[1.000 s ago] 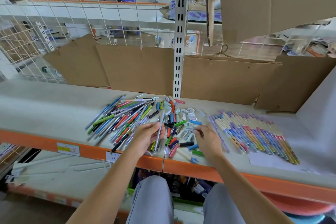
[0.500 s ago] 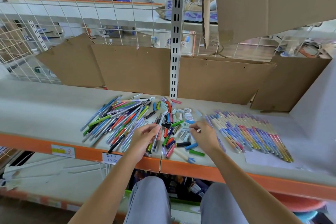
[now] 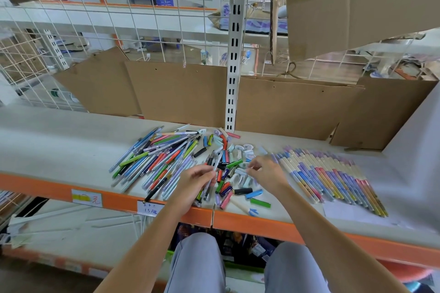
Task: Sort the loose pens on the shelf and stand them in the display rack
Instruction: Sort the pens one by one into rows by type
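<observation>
The left hand [image 3: 195,182] pinches a slim pen [image 3: 212,175] near the shelf's [image 3: 59,147] front edge; the right hand [image 3: 264,171], fingers curled, seems to pinch a small pale piece, though I cannot tell what. Loose pens [image 3: 157,159] are heaped left of the hands, sorted ones [image 3: 333,178] lie in a row to the right. Caps [image 3: 258,202] by the front edge could get knocked off. No rack or container is visible.

Bare forearms, no sleeves in view — left hand [image 3: 195,182] and right hand [image 3: 266,171] ungloved; light grey trousers [image 3: 197,266] at the frame's bottom.
</observation>
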